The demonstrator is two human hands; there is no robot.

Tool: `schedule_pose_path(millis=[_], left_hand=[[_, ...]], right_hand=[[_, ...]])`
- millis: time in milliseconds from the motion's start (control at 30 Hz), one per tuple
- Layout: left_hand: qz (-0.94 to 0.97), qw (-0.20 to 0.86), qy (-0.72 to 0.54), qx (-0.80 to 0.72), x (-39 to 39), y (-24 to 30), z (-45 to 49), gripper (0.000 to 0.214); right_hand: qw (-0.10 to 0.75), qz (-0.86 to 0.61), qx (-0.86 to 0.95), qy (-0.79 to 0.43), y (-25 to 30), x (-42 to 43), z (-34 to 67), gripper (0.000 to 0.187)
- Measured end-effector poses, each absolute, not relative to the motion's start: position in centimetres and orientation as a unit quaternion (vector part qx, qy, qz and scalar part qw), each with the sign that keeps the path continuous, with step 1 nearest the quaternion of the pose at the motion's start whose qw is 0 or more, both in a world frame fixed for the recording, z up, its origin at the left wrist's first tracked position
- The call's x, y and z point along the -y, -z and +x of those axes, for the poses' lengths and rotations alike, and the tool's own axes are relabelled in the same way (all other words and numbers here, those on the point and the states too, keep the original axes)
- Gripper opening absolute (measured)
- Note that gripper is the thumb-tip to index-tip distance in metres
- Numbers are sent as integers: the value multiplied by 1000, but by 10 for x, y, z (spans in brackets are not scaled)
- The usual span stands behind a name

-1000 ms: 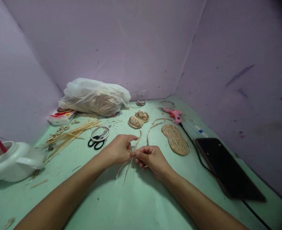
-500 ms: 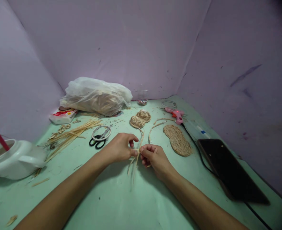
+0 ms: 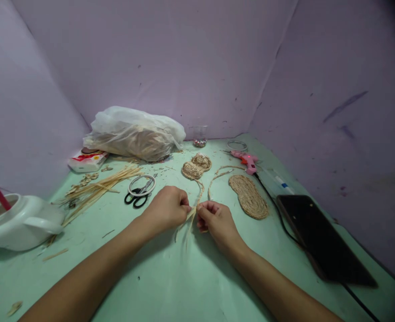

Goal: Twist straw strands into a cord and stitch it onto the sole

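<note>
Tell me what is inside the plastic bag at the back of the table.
Through the translucent plastic bag a tan, straw-like mass shows. The film blurs it; anything beneath is hidden.

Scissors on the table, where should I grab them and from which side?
By the black handle loops, coming from the near side: the scissors lie flat, handles toward you, blades pointing away across a pale ring.

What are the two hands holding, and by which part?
The left hand and right hand both pinch a straw braid at its near, unfinished end, where the loose strands fan out.
</note>
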State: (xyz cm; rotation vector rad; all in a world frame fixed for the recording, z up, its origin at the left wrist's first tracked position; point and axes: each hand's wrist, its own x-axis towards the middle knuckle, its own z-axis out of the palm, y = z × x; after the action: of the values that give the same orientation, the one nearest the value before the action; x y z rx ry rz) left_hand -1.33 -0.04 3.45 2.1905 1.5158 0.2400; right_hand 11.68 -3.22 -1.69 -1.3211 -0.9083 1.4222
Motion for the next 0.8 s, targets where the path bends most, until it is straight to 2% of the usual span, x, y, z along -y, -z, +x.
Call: schedule_pose_path(millis=[200,433,533,633,733,800], left_hand=[[857,56,-9,-512,34,-42,7,22],[893,10,4,-450,53,-25,22,41],[895,42,-6,-443,52,-26,22,40],[867,137,-30,-479,46,-40,15,24],[770,243,-203,-554,32,-55,4,21],[662,346,-255,-615,20,-57,-2,24]], right_hand=[[497,-529,365,-584,19,32,118,11],[542,-510,344,-572,21,33,119,9],[535,-502,328,-595,19,32,120,9],[528,-505,332,-596,19,30,121,9],[516,-517,347,-588,19,28,122,11],[502,-519,359,-591,18,29,122,14]])
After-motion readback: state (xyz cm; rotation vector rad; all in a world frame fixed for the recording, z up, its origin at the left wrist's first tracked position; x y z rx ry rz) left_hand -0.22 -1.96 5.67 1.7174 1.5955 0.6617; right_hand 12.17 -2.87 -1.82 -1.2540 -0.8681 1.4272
